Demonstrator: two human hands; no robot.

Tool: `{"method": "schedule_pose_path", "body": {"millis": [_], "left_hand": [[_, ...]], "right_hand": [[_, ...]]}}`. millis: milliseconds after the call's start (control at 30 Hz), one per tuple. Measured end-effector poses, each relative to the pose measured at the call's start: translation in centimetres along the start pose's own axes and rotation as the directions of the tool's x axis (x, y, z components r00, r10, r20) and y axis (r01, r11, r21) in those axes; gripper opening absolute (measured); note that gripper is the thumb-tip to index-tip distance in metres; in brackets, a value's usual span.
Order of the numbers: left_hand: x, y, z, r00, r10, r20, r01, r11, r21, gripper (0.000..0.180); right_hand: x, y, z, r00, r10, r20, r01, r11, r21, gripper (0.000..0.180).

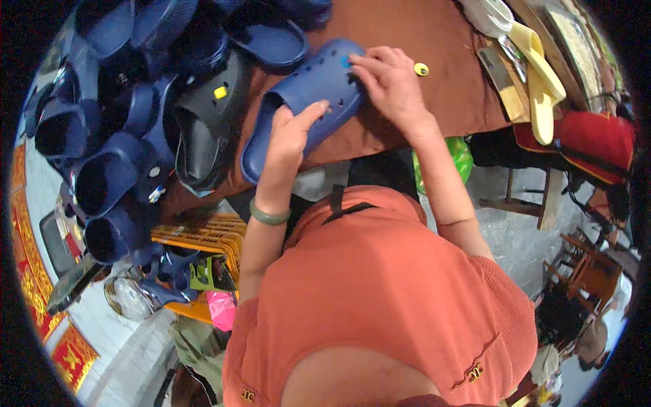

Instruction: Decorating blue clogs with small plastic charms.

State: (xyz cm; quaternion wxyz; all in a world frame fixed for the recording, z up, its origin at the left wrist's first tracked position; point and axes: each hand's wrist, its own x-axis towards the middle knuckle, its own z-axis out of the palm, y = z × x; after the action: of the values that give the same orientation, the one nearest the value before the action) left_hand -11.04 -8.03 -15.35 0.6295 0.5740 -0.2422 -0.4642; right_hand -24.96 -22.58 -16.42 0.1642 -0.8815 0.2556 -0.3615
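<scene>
A blue clog (295,91) with holes in its upper is held at the table's near edge, its toe pointing away to the right. My left hand (288,139) grips it near the foot opening, thumb lying across the upper, the other fingers hidden. My right hand (393,85) is closed at the toe, fingertips pinching at a small light-blue charm (344,62) set against the holes. To the right of that hand lies a round yellow charm (421,69). Left of the blue clog rests a black clog (196,129) carrying a yellow charm (220,92).
Several more blue clogs (112,173) are piled along the left. A brown cloth (400,24) covers the table. Pale yellow slippers (539,71) and a scraper-like blade (500,76) lie at the right. Below left stands an orange crate (203,230); a wooden stool (525,197) is at right.
</scene>
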Motion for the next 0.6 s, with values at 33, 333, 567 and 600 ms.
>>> {"method": "schedule_pose_path", "body": {"millis": [33,333,567,600], "left_hand": [[0.0,-0.4,-0.4,1.0,-0.001,0.027,0.001,1.0,-0.017,0.028],[-1.2,0.0,0.2,0.992,0.085,0.088,-0.083,0.996,-0.033,0.034],[-0.4,-0.3,-0.2,0.992,0.101,0.082,-0.11,0.986,0.125,0.028],[0.0,-0.3,-0.2,0.991,0.097,0.091,-0.107,0.987,0.119,0.028]], "right_hand": [[0.2,0.3,0.0,0.997,0.071,0.007,-0.072,0.992,0.105,0.017],[3.2,2.0,-0.5,0.767,0.41,0.493,-0.641,0.473,0.604,0.059],[4.1,2.1,-0.1,0.616,0.321,0.719,-0.73,0.576,0.369,0.062],[3.8,2.8,0.9,0.664,0.321,0.675,-0.683,0.627,0.374,0.059]]}}
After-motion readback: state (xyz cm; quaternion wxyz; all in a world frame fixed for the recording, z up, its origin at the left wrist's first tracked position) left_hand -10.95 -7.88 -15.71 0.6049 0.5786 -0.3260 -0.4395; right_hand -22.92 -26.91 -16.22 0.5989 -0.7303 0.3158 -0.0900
